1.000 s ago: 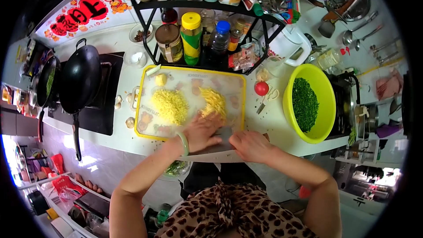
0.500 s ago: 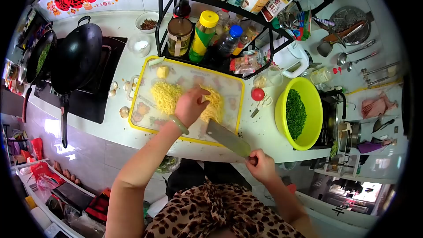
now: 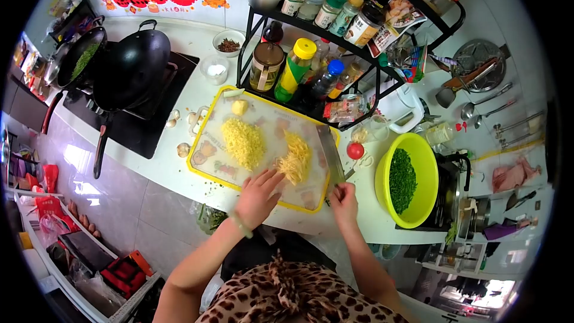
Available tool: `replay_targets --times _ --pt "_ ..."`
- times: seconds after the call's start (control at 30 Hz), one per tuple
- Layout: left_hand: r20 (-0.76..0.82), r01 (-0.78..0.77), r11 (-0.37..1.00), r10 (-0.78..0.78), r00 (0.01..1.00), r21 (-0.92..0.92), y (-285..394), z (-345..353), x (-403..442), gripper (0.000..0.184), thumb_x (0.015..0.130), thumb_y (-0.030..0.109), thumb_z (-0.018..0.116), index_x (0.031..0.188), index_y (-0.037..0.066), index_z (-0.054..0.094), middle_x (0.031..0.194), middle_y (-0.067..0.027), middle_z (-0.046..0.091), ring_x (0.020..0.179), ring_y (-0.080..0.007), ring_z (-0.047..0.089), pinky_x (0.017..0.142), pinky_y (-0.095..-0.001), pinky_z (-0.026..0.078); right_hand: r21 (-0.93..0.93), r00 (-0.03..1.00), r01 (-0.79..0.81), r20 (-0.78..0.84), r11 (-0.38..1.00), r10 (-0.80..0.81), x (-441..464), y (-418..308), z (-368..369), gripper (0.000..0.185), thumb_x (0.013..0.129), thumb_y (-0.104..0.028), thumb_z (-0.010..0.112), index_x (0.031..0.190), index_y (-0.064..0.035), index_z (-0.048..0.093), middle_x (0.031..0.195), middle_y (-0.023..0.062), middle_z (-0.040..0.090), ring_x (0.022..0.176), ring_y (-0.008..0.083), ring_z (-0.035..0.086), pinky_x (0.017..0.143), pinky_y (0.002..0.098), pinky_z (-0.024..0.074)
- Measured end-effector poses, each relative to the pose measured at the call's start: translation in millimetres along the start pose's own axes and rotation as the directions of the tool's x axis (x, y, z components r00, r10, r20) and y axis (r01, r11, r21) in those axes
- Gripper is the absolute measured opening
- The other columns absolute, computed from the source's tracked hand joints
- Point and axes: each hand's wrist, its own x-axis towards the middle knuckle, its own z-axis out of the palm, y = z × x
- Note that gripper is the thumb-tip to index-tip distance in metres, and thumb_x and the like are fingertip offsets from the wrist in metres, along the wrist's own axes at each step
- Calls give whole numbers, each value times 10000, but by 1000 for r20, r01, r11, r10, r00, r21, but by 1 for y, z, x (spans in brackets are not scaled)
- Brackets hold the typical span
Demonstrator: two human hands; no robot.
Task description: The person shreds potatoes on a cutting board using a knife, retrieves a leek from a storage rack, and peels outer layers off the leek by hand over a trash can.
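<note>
On the yellow-rimmed cutting board (image 3: 218,173) lie a pile of finely chopped yellow pieces (image 3: 243,143) and, to its right, a pile of yellow shreds (image 3: 295,158). A small yellow chunk (image 3: 240,107) sits near the board's upper left corner. My left hand (image 3: 258,197), with a bracelet at the wrist, is over the board's front edge, fingers spread, just below the shreds and holding nothing. My right hand (image 3: 343,199) is closed round the handle of a cleaver (image 3: 330,154), whose blade points away from me along the board's right edge.
Right of the board are a red round item (image 3: 355,151) and a green bowl (image 3: 426,185) of chopped greens. A black rack (image 3: 335,39) of jars stands behind. At left, two black pans (image 3: 131,72) sit by the stove, near garlic (image 3: 183,150) and small bowls (image 3: 229,42).
The cleaver has swung from slanting across the board's front edge to lying along its right side. My left hand has moved back toward me, its fingers spreading. The view has shifted.
</note>
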Motion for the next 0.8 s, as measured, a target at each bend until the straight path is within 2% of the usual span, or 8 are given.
replay_targets --times 0.03,0.1,0.23,0.3,0.43,0.47,0.63,0.8 --pt "-59 32 985 -42 997 -171 -3 -1 -16 489 818 120 618 1292 118 500 1325 -138 495 1247 -311 444 1025 -471 345 8 1000 13 8 1000 -13 12 -2 9 294 805 -80 650 1038 -54 474 794 56 594 733 206 606 690 332 482" --pt "-107 106 970 -132 986 -221 3 -6 -51 442 812 88 615 1247 93 535 1267 -145 536 1183 -316 493 987 -432 384 42 994 103 17 994 -103 30 -3 28 330 796 -64 633 1090 -55 483 926 109 627 878 262 626 757 372 483" --pt "-217 324 884 -408 887 -337 2 1 -133 353 800 34 611 1152 48 602 1122 -161 617 1053 -337 574 909 -374 456 -75 958 278 -47 958 -282 54 22 57 338 807 -27 600 1126 -41 489 937 116 599 854 237 599 795 336 474" --pt "-274 420 841 -517 811 -341 1 12 -171 344 803 32 611 1147 50 609 1096 -154 627 1034 -320 587 893 -368 467 122 948 317 -53 941 -313 76 70 79 253 837 -55 599 1079 -32 526 955 116 590 878 241 593 785 349 478" --pt "-470 471 666 -744 475 -579 2 41 -256 294 806 -22 626 1094 42 630 825 -14 603 740 -86 574 675 -238 477 362 922 266 176 893 -345 54 47 29 337 835 -48 614 1160 -5 536 1121 110 581 1014 215 561 897 325 450" --pt "-485 507 624 -781 393 -594 15 39 -269 268 806 -2 635 1071 37 633 738 4 514 669 -77 502 628 -241 454 308 868 393 188 866 -460 53 53 15 372 828 -20 602 1192 -5 526 1176 110 562 1049 226 543 919 341 441" --pt "-589 584 509 -805 64 -632 64 56 -320 215 777 34 605 988 35 646 628 10 442 581 -80 428 550 -249 390 311 848 283 360 907 -388 14 32 -18 323 858 19 548 1179 6 518 1149 80 561 1007 184 546 853 280 454" --pt "-592 519 432 -783 -190 -737 98 96 -372 224 771 23 559 972 32 656 591 17 437 557 -78 421 540 -237 379 426 673 225 582 876 -456 -30 -30 10 269 863 39 514 1129 2 533 1035 47 569 755 80 538 679 198 448"
